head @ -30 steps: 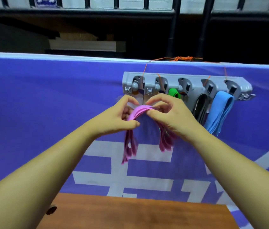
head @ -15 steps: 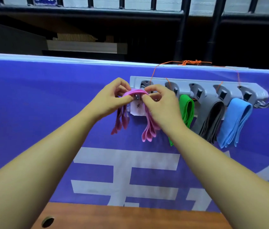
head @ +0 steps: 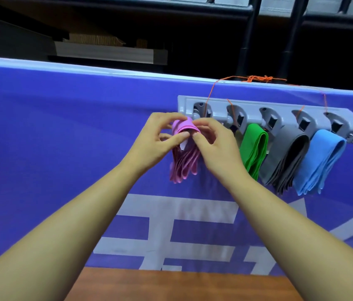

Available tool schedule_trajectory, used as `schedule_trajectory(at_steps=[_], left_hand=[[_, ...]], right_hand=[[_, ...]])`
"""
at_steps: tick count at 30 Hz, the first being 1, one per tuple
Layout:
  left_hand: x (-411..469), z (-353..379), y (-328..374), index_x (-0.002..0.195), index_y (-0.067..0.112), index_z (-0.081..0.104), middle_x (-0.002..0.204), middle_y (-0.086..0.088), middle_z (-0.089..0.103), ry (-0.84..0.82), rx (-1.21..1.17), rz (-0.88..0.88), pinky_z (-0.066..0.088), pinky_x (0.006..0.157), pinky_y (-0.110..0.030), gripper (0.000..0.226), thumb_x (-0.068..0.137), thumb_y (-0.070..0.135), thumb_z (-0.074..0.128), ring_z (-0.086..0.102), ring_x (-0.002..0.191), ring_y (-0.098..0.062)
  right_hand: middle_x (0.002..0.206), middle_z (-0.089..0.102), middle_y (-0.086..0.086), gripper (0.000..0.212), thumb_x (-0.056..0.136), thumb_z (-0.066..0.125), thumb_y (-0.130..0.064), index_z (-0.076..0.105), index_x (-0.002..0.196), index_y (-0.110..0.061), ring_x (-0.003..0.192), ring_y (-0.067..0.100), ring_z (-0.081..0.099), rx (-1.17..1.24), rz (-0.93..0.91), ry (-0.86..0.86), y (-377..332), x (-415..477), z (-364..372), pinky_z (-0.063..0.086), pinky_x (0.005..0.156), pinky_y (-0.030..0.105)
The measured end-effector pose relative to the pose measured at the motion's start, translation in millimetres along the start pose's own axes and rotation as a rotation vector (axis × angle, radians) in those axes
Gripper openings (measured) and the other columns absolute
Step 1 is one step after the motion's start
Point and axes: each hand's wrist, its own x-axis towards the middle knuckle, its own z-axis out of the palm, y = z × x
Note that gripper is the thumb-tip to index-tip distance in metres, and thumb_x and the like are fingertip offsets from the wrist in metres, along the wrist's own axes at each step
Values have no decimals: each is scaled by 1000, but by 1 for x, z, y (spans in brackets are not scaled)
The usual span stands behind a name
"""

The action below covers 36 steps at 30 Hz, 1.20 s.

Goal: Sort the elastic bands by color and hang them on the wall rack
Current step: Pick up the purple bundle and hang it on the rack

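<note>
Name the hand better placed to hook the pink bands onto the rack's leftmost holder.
Probably the right hand: its fingers pinch the pink bands directly beneath that holder, while the left hand grips them left of the rack.

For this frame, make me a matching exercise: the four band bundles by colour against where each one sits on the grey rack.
1. pink bands
2. green bands
3. grey bands
4. blue bands

a. rightmost on the rack
b. between green and blue
c. pinched by left hand and right hand at the rack's left end
d. just right of the pinched bundle

Pairs: 1-c, 2-d, 3-b, 4-a
</note>
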Motion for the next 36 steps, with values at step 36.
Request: schedule_trajectory(at_steps=[36], left_hand=[[-203, 4, -51, 92, 16, 65, 98, 0, 58, 59, 343, -545, 48, 74, -19, 5, 90, 18, 61, 58, 83, -10]], right_hand=[[130, 49, 6, 46, 92, 59, -26, 48, 134, -12, 108, 17, 54, -348, 355, -277, 93, -202, 36, 41, 99, 32]])
